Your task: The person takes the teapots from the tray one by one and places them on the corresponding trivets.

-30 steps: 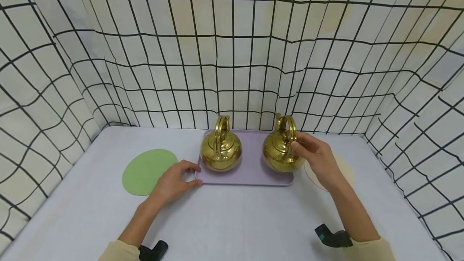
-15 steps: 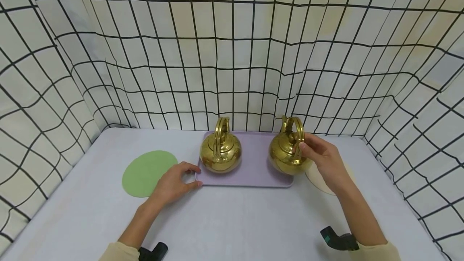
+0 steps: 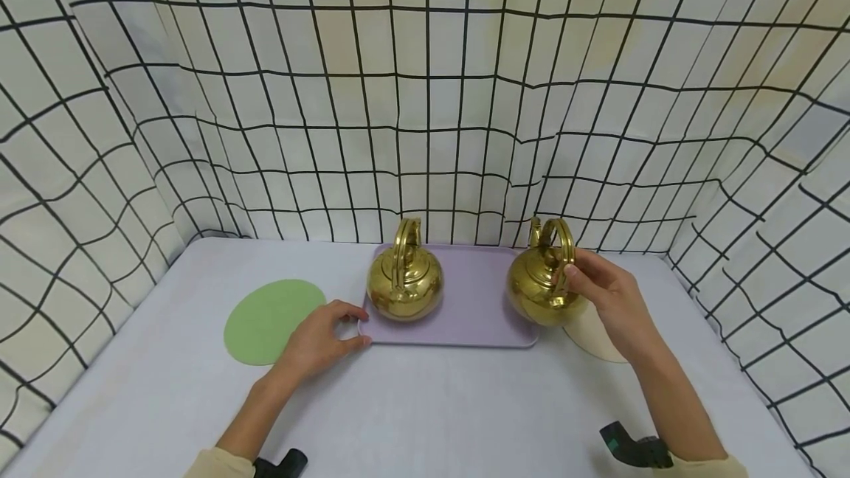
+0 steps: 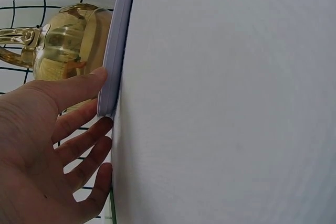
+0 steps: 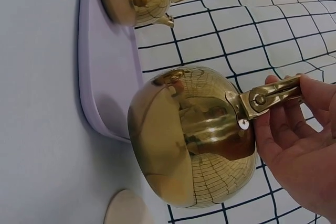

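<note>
My right hand grips the upright handle of a round brass teapot, thumb in front and fingers behind. In the right wrist view this teapot hangs above the surface, its flat base showing, over the tray's right end. A matching brass teapot stands at the left end of a lilac rectangular tray. At the tray's front left corner, my left hand holds the edge between thumb and fingers. The left wrist view has the thumb against the tray's side.
A green round mat lies left of the tray on the white table. To the right is a cream round mat, partly hidden by the right hand and teapot. A black-and-white grid cloth encloses the back and sides.
The right hand has carried its teapot to the right, toward the cream mat. My left hand stays at the tray corner, and the other teapot stands where it was.
</note>
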{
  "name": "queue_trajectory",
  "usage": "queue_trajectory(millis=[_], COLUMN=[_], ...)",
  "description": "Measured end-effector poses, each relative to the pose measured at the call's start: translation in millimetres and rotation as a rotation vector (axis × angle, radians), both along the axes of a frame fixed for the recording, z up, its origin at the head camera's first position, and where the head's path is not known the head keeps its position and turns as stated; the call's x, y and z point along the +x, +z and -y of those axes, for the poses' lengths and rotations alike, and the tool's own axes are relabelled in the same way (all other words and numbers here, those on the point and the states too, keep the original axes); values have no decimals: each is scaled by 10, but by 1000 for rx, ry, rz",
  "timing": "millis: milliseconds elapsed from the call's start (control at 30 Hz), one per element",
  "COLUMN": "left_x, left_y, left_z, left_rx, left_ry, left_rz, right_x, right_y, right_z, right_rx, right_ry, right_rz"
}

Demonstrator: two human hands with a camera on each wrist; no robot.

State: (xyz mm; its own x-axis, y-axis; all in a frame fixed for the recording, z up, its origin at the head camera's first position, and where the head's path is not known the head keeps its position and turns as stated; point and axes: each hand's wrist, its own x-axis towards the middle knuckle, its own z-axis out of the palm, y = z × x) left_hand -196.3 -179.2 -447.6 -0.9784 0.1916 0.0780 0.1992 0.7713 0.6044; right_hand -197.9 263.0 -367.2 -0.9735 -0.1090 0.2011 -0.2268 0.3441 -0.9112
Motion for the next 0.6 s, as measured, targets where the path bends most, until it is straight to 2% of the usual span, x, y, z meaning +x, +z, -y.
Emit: queue_trajectory(millis=[600], left_x=[24], left_y=[-12], left_z=[4], left_rx=[13], left_ry=[8], left_rz=[0], right_x=[42], right_y=[-15], right_z=[-219], right_rx=[2], right_ry=[-28], right_rz=[-19])
